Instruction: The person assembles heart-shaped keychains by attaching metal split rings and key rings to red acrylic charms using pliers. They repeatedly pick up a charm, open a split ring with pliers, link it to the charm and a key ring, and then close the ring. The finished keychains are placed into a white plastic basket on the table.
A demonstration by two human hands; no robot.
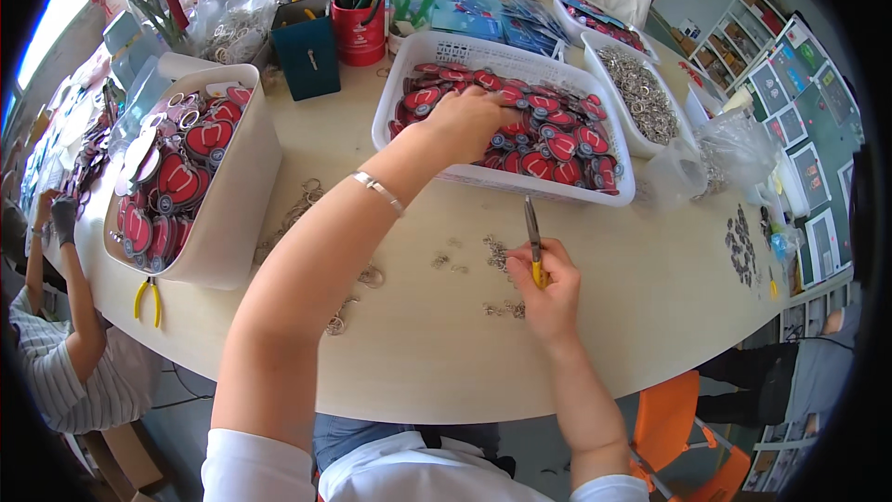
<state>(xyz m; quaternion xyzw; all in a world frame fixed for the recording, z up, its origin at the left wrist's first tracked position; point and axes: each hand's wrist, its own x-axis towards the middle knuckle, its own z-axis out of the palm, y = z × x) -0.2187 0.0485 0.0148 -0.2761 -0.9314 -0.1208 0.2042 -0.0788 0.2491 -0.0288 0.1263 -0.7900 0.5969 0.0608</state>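
Note:
My left hand reaches into a white plastic basket at the far middle of the table. Its fingers are partly stretched out over the heap of red tags with grey rims; the fingertips and thumb are partly hidden, and no tag shows lifted in them. My right hand is closed around pliers with yellow grips, their dark jaws pointing away from me. Beside that hand lie small piles of metal links, and a few tiny loose rings are scattered to its left.
A tall cream bin of finished-looking red tags stands left, with yellow pliers beside it. Key rings lie under my left forearm. Behind are a red tool can and a tray of metal clasps. Other people sit around the table.

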